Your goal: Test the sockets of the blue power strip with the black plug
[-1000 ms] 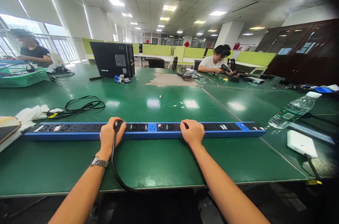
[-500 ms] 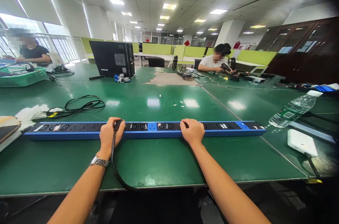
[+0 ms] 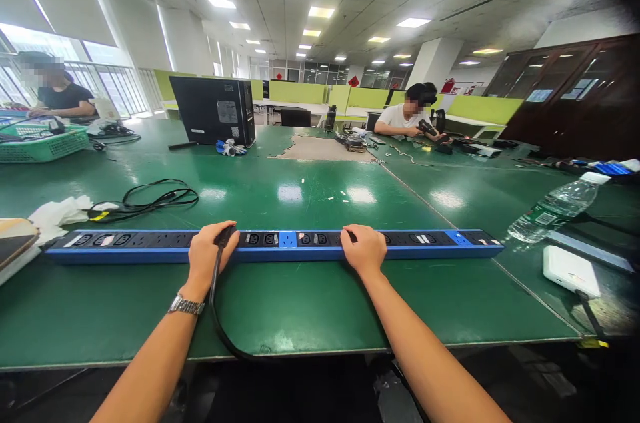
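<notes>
A long blue and black power strip (image 3: pixel 290 251) lies across the green table in front of me, with rows of sockets along its top. My left hand (image 3: pixel 207 255), a metal watch on its wrist, is closed on a black plug (image 3: pixel 227 235) over the strip's left-middle part. How far the plug sits in a socket is hidden by my fingers. Its black cord (image 3: pixel 214 306) hangs down over the table's near edge. My right hand (image 3: pixel 366 248) is wrapped round the strip right of its middle, thumb along the top.
Left of the strip lie a coiled black cable (image 3: pixel 160 199) and crumpled white wrapping (image 3: pixel 63 213). To the right are a water bottle (image 3: pixel 555 206) and a white box (image 3: pixel 570 271). A computer tower (image 3: pixel 207 113) and a green basket (image 3: pixel 47 143) stand farther back. Two people sit beyond.
My left hand has shifted slightly, and its fingers now cover more of the plug. My right hand and the power strip stay in place.
</notes>
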Demonstrator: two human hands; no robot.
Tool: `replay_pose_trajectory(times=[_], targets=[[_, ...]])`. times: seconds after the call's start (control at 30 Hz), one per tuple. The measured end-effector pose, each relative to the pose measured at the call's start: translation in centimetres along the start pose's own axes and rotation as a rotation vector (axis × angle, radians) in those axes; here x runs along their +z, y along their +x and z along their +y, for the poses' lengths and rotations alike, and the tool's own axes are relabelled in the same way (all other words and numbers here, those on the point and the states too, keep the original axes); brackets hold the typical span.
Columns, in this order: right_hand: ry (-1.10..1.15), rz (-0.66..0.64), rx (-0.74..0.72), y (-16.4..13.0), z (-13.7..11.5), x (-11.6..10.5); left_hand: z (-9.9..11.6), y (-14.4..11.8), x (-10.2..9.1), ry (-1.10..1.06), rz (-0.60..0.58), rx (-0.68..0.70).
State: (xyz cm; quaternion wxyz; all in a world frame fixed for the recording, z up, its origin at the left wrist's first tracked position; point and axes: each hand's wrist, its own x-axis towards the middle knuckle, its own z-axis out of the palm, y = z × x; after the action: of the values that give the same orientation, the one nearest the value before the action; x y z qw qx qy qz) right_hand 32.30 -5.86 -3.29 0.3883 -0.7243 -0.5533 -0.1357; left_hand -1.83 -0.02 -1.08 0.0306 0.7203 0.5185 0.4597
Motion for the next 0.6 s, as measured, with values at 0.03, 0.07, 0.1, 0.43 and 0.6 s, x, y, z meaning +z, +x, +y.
replay_pose_trajectory(times=[0.03, 0.07, 0.1, 0.43, 0.6], targets=[[0.000, -0.001, -0.001, -0.01, 0.00, 0.01, -0.10, 0.03, -0.02, -0.006, -0.008, 0.021], [0.001, -0.001, -0.001, -0.01, -0.01, 0.01, -0.21, 0.08, -0.04, -0.012, -0.019, 0.041], [0.002, -0.001, -0.001, -0.01, -0.02, 0.01, -0.31, 0.12, -0.07, -0.020, -0.035, 0.062], [-0.011, -0.008, 0.002, -0.01, -0.14, -0.06, -0.60, 0.52, -0.33, 0.034, -0.160, 0.130], [-0.012, 0.003, 0.001, -0.02, -0.15, -0.04, -0.56, 0.45, -0.41, 0.092, -0.189, 0.118]])
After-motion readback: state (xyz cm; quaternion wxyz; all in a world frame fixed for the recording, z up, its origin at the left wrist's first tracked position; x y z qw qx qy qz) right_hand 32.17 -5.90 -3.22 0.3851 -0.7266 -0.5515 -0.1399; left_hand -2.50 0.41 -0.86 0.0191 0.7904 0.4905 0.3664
